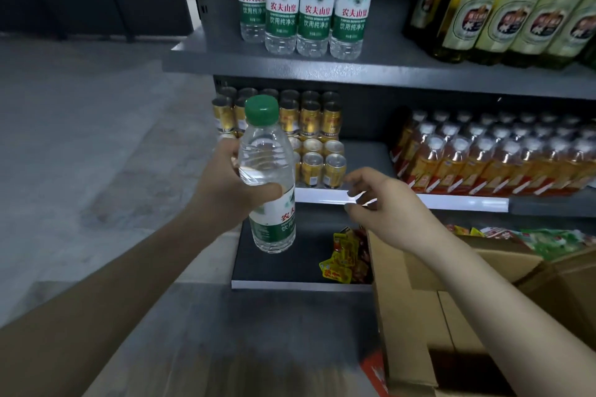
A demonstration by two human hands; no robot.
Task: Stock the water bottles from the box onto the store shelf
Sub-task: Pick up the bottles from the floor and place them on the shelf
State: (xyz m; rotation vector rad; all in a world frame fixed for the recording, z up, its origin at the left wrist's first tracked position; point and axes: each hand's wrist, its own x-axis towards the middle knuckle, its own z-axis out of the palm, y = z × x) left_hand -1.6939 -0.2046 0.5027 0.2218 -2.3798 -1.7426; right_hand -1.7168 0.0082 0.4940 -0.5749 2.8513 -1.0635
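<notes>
Left hand grips a water bottle upright at mid-body, held in the air in front of the shelf: clear plastic, green cap, green-and-white label with red characters. Four matching bottles stand on the upper shelf. Right hand holds nothing, fingers loosely curled, above the cardboard box.

Left hand grips upright water bottle; right hand loosely curled, empty.
</notes>
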